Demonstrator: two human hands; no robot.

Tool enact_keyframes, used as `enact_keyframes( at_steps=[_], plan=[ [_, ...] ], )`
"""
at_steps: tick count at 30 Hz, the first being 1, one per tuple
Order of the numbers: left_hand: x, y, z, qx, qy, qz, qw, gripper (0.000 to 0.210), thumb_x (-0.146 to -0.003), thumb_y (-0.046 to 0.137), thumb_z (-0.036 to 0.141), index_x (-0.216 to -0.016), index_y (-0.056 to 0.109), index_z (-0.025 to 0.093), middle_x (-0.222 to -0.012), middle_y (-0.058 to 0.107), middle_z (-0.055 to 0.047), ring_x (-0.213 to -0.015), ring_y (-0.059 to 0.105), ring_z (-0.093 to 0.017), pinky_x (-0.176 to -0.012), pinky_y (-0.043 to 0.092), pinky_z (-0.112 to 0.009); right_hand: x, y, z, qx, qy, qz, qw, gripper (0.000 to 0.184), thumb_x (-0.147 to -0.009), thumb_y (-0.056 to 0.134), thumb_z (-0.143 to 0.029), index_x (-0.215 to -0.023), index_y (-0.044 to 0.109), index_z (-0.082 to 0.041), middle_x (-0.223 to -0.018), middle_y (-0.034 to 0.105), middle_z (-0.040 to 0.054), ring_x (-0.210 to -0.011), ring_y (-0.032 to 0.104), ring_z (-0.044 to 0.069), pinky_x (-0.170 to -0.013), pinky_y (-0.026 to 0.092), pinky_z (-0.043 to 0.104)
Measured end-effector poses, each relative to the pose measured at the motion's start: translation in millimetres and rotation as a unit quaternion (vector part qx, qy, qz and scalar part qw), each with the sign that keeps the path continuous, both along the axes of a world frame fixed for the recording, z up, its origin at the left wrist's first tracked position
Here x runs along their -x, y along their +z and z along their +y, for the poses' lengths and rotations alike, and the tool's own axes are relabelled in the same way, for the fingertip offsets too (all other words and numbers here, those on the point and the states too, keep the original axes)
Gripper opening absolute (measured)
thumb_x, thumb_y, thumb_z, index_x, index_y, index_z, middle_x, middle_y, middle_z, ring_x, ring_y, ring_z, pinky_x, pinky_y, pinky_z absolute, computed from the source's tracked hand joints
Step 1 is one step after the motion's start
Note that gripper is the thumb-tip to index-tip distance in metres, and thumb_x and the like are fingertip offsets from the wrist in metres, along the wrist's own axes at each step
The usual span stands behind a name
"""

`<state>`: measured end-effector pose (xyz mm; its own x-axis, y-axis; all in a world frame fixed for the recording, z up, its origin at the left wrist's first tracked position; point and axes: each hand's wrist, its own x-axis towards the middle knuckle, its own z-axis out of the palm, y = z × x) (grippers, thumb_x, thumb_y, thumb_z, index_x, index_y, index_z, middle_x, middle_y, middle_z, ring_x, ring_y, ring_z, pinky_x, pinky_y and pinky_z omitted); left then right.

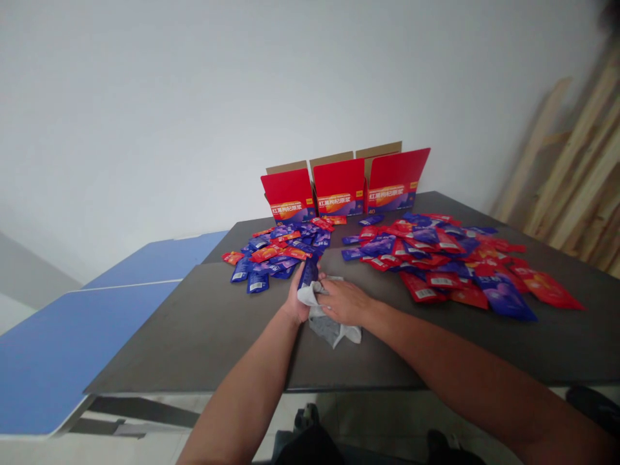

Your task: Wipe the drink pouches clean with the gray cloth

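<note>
Near the front middle of the dark table, my left hand (296, 298) is closed around a dark blue pouch (309, 272), which points away from me. My right hand (343, 301) grips a grey-and-white cloth (334, 328) and presses it against the pouch's near end; the cloth's lower part hangs loose toward me. Just beyond my left hand lies a smaller pile of blue and red pouches (278, 252). A larger pile of red and blue pouches (436, 252) spreads out to the right of my right hand.
Three red boxes with raised flaps stand in a row at the back: a left box (289, 194), a middle box (339, 187) and a right box (394, 181). A blue table (121, 303) adjoins the dark table (203, 329) on the left. Wooden planks (576, 168) lean at the right.
</note>
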<state>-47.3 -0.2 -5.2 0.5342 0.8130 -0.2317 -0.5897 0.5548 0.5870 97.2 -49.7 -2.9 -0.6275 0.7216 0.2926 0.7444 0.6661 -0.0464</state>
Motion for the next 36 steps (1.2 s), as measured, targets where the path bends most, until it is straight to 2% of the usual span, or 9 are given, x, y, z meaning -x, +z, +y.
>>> enact_keyframes(
  at_steps=[4,8,14,17,20,27,30,32,36],
  plan=[
    [-4,-2.0,-4,0.014,-0.044,0.046,0.998,0.037,-0.080,0.058,0.048,-0.081,0.068,0.013,-0.071,0.068,-0.008,-0.069,0.067,-0.023,-0.067,0.052,-0.033,1,5.1,-2,0.009,-0.051,0.010,0.999,0.039,-0.091,0.045,-0.027,-0.129,0.054,-0.022,-0.119,0.053,0.0145,-0.104,0.056,0.026,-0.088,0.047,0.040],
    [-7,-1.0,-9,0.015,-0.044,0.076,0.996,0.040,-0.082,0.054,0.050,-0.085,0.069,0.013,-0.070,0.068,-0.008,-0.070,0.067,-0.024,-0.066,0.052,-0.033,2,12.2,-5,0.030,-0.119,0.034,0.992,0.043,-0.091,0.043,-0.028,-0.134,0.048,-0.023,-0.120,0.053,0.0143,-0.099,0.058,0.025,-0.086,0.048,0.038],
    [-5,0.3,-16,-0.044,-0.055,0.088,0.994,0.050,-0.080,0.052,0.062,-0.078,0.066,0.015,-0.062,0.063,-0.006,-0.060,0.062,-0.019,-0.059,0.048,-0.028,-2,14.2,-2,0.040,-0.171,0.068,0.982,0.048,-0.090,0.042,-0.026,-0.137,0.043,-0.021,-0.119,0.053,0.0144,-0.098,0.059,0.025,-0.082,0.048,0.036],
    [-4,-0.5,-16,-0.083,-0.079,0.099,0.988,0.034,-0.079,0.056,0.046,-0.072,0.063,0.013,-0.059,0.059,-0.004,-0.053,0.055,-0.014,-0.054,0.044,-0.025,-5,11.6,0,0.044,-0.204,0.087,0.974,0.051,-0.090,0.042,-0.025,-0.140,0.038,-0.023,-0.124,0.051,0.0147,-0.100,0.059,0.025,-0.082,0.048,0.036],
    [-1,-0.9,-15,-0.101,-0.111,0.098,0.984,0.023,-0.072,0.054,0.031,-0.076,0.064,0.011,-0.064,0.061,-0.007,-0.056,0.055,-0.015,-0.056,0.044,-0.026,-7,7.7,3,0.049,-0.241,0.107,0.963,0.048,-0.091,0.040,-0.026,-0.139,0.040,-0.022,-0.125,0.050,0.0150,-0.099,0.060,0.025,-0.083,0.047,0.036],
    [5,2.4,-11,-0.100,-0.121,0.077,0.985,0.044,-0.064,0.050,0.024,-0.100,0.065,0.005,-0.079,0.068,-0.013,-0.068,0.062,-0.021,-0.067,0.047,-0.032,-16,-1.5,16,0.085,-0.309,0.149,0.935,0.044,-0.092,0.037,-0.028,-0.134,0.044,-0.017,-0.121,0.052,0.0172,-0.099,0.060,0.027,-0.084,0.047,0.036],
    [9,5.8,-8,-0.076,-0.134,0.040,0.987,0.055,-0.065,0.050,0.026,-0.115,0.061,0.006,-0.092,0.069,-0.013,-0.068,0.062,-0.021,-0.062,0.046,-0.032,-22,-1.1,19,0.074,-0.315,0.167,0.931,0.043,-0.092,0.037,-0.026,-0.133,0.045,-0.015,-0.118,0.054,0.0164,-0.100,0.059,0.026,-0.086,0.046,0.035],
    [12,7.0,-4,-0.065,-0.112,0.012,0.992,0.059,-0.065,0.049,0.024,-0.121,0.058,0.009,-0.098,0.069,-0.013,-0.070,0.063,-0.021,-0.064,0.047,-0.032,-25,1.3,16,0.043,-0.290,0.168,0.941,0.045,-0.092,0.038,-0.026,-0.135,0.045,-0.017,-0.123,0.052,0.0156,-0.101,0.058,0.025,-0.086,0.046,0.034],
    [14,6.1,4,-0.060,0.001,-0.018,0.998,0.061,-0.063,0.049,0.017,-0.123,0.057,0.011,-0.098,0.071,-0.010,-0.085,0.066,-0.022,-0.082,0.049,-0.037,-24,7.1,5,0.019,-0.145,0.098,0.984,0.043,-0.089,0.043,-0.028,-0.131,0.052,-0.024,-0.119,0.053,0.0111,-0.095,0.058,0.023,-0.082,0.047,0.034]
  ],
)
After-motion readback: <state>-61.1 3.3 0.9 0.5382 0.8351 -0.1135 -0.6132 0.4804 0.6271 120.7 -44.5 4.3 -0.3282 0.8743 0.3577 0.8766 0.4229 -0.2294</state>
